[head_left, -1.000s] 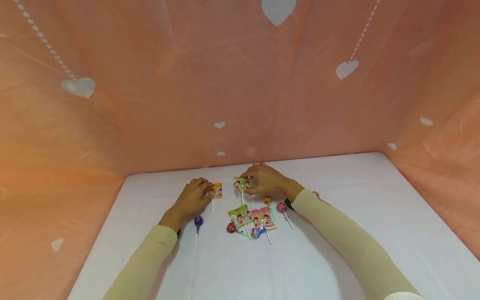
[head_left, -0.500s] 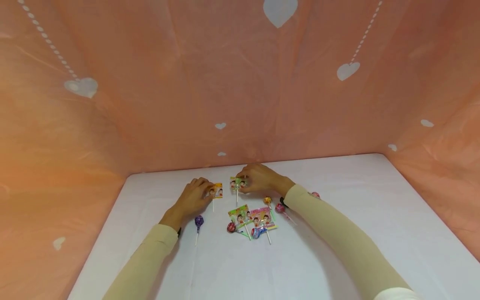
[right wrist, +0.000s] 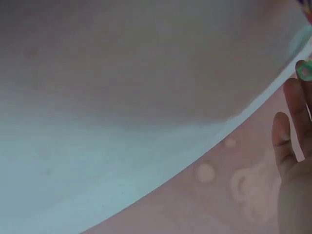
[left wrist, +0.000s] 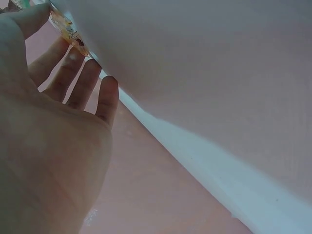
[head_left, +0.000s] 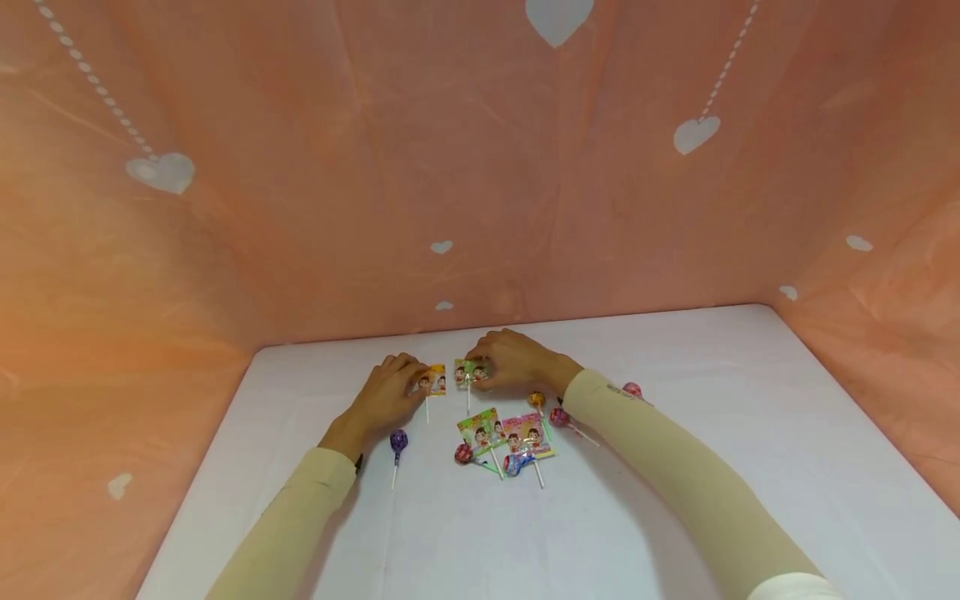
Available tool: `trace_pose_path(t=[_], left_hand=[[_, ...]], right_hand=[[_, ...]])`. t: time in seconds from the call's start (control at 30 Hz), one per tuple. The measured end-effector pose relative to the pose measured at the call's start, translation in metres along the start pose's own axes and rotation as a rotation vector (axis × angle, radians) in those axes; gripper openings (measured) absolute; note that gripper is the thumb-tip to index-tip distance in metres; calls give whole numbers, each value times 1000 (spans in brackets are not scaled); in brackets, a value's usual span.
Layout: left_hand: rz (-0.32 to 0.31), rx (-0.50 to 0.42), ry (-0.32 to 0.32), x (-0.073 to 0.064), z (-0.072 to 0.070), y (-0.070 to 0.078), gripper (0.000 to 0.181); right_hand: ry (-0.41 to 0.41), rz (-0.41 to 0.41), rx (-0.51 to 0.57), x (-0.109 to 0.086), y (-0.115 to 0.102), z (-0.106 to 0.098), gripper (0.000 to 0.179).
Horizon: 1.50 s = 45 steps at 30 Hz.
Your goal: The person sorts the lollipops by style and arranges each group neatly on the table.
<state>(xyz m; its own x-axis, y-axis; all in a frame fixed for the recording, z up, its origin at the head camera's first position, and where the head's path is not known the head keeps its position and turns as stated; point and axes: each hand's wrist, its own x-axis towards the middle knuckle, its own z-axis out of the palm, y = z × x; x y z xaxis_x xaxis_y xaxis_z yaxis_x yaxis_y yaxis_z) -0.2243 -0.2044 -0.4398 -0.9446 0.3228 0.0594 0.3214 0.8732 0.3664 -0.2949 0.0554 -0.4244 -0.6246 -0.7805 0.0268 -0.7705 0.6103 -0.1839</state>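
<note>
My left hand [head_left: 382, 393] pinches the edge of a flat lollipop in an orange wrapper [head_left: 437, 380], its white stick pointing toward me. In the left wrist view, the orange wrapper [left wrist: 70, 36] lies by the thumb and the tips of the fingers. Close on the right, my right hand [head_left: 516, 362] holds a flat lollipop in a green wrapper [head_left: 468, 372] by its right side. The two wrappers sit side by side with a small gap. The right wrist view catches part of the right hand [right wrist: 297, 165] and a bit of green wrapper [right wrist: 305, 71].
Nearer me lie a second green-wrapped lollipop [head_left: 480, 431], a pink-wrapped one [head_left: 525, 432], and round red [head_left: 463, 453], blue [head_left: 513, 465], yellow [head_left: 536, 399] and pink [head_left: 558, 417] lollipops. A purple lollipop [head_left: 399, 442] is by the left wrist. Another pink one [head_left: 632, 389] sits beyond the right sleeve.
My right hand has moved left with the green-wrapped lollipop, bringing it closer to the orange one. The pink lollipop by the right wrist has shifted slightly. The left hand has stayed put.
</note>
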Motion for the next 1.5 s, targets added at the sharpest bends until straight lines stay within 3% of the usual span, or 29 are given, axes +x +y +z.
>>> trace_pose_path(t=[0.3, 0.57, 1.1, 1.5], left_hand=[[4, 9, -2, 0, 0, 0, 45], [72, 87, 8, -1, 0, 1, 45], [36, 87, 7, 1, 6, -2, 47], [56, 96, 6, 2, 8, 2, 47]], right_hand=[[-50, 15, -79, 3, -8, 5, 58], [-68, 4, -84, 1, -13, 6, 59], [-75, 3, -95, -2, -10, 8, 60], [-87, 5, -94, -5, -8, 10, 57]])
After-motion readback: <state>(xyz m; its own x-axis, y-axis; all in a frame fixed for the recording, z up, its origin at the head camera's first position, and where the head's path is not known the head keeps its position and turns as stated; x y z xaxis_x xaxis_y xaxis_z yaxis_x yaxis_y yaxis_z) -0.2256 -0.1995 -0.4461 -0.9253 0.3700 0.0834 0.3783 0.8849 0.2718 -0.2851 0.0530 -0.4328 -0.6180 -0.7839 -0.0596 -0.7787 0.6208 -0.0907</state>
